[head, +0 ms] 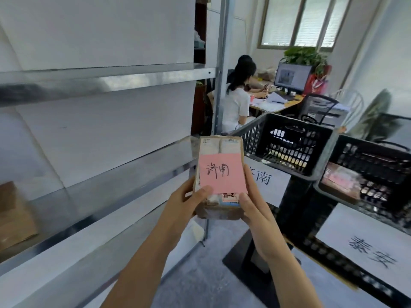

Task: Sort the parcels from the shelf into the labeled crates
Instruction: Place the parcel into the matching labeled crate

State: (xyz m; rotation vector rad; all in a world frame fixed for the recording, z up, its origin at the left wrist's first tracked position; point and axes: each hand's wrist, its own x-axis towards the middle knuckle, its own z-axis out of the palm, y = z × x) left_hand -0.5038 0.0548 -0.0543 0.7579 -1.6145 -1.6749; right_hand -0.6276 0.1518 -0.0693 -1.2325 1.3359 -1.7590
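Observation:
I hold a small brown cardboard parcel [219,150] in front of me with both hands. A pink sticky note [220,174] with handwritten characters covers its top face. My left hand [184,203] grips its left near corner, thumb on the note's edge. My right hand [253,203] grips its right side and near end. Just beyond the parcel stands a black slotted crate [287,147] with a white paper label [266,181] on its front. A second black crate [367,170] to the right holds a parcel with a pink note [342,181] and carries its own white label [369,247].
A metal shelf rack [106,83] fills the left side, with a brown box [15,216] on a lower level. Two people sit at a desk [280,103] with a monitor [292,77] behind the crates. A black stand [295,210] holds up the crates.

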